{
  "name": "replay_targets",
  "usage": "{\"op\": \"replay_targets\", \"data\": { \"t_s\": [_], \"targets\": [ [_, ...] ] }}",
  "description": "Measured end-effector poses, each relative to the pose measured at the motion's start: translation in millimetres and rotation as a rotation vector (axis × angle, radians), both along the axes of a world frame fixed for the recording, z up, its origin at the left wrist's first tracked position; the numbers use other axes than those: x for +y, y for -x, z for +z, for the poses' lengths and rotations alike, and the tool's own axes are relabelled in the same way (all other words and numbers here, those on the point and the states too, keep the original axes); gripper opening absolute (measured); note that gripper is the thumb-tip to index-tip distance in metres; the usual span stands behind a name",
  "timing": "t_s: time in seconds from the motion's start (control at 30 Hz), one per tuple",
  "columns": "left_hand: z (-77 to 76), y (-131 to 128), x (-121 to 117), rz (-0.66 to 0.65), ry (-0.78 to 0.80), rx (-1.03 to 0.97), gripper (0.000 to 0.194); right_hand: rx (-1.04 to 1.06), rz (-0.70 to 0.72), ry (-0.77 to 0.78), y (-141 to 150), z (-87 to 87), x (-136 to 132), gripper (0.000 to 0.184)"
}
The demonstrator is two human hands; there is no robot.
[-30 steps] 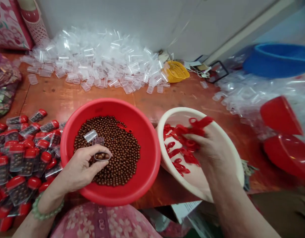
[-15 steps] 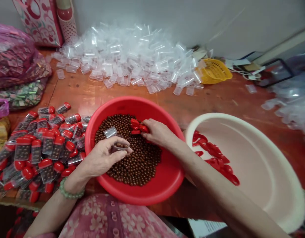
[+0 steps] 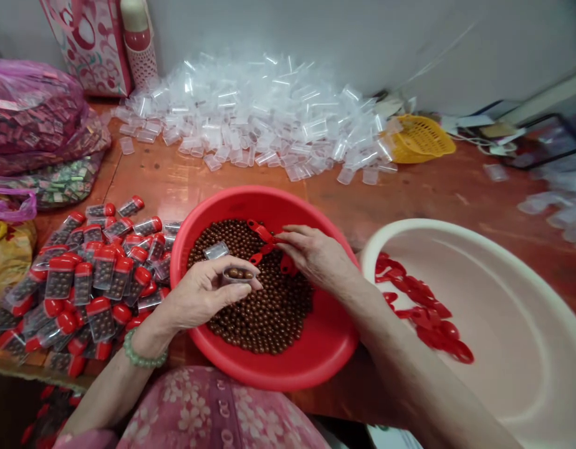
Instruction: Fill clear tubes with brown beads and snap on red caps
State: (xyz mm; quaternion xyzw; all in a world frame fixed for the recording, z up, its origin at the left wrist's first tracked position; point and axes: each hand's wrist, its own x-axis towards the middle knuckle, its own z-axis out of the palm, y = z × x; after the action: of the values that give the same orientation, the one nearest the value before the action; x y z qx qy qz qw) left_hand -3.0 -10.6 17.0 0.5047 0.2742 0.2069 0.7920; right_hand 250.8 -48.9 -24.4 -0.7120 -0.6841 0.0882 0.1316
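A red basin (image 3: 311, 362) in front of me holds a heap of small brown balls (image 3: 264, 312). My left hand (image 3: 201, 293) is closed round a small clear vial (image 3: 239, 274) filled with brown balls, held over the heap. A second clear vial (image 3: 216, 251) lies on the balls beside it. My right hand (image 3: 316, 255) hovers over the basin's right side with its fingers on several red caps (image 3: 264, 240) that rest on the balls.
A cream basin (image 3: 517, 299) at right holds more red caps (image 3: 428, 318). Filled red-capped vials (image 3: 82, 280) are heaped at left. A big pile of clear empty vials (image 3: 264, 118) lies at the back, beside a yellow basket (image 3: 421, 140). Bags of sweets (image 3: 35, 125) sit far left.
My right hand left the cream basin with red caps and came over the red basin, where it now spreads them on the balls. The left hand kept hold of the vial.
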Motion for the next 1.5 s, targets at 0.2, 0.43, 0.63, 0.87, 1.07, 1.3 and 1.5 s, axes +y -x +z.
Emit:
{"op": "replay_targets", "data": {
  "t_s": [0.2,0.43,0.63,0.87,1.07,1.3,1.5],
  "targets": [
    [1.9,2.1,-1.8,-0.039,0.073,-0.125,0.025,0.607,-0.111,-0.168,12.7,29.5,-9.5,0.021],
    [-2.8,0.9,-4.0,0.044,0.034,-0.126,0.027,1.265,-0.224,-0.172,49.0,60.3,-23.9,0.023],
    [-0.9,0.9,-11.1,0.081,0.1,-0.128,0.033,1.387,-0.271,-0.1,67.3,58.9,-31.1,0.029],
    [-9.0,0.9,-12.7,0.276,0.039,-0.065,0.028,1.449,-0.333,0.029,79.3,43.9,-39.3,0.031],
    [-11.8,-0.7,-10.3,0.354,0.016,-0.011,0.039,1.274,-0.206,0.114,79.3,41.9,-48.1,0.03],
    [-11.9,-3.1,-8.9,0.33,-0.021,0.038,0.03,1.263,-0.148,0.121,74.9,52.1,-52.9,0.025],
    [-8.5,-5.1,-9.7,0.32,-0.029,0.039,0.025,0.998,-0.263,-0.221,96.3,42.5,-51.6,0.02]
  ]
}}
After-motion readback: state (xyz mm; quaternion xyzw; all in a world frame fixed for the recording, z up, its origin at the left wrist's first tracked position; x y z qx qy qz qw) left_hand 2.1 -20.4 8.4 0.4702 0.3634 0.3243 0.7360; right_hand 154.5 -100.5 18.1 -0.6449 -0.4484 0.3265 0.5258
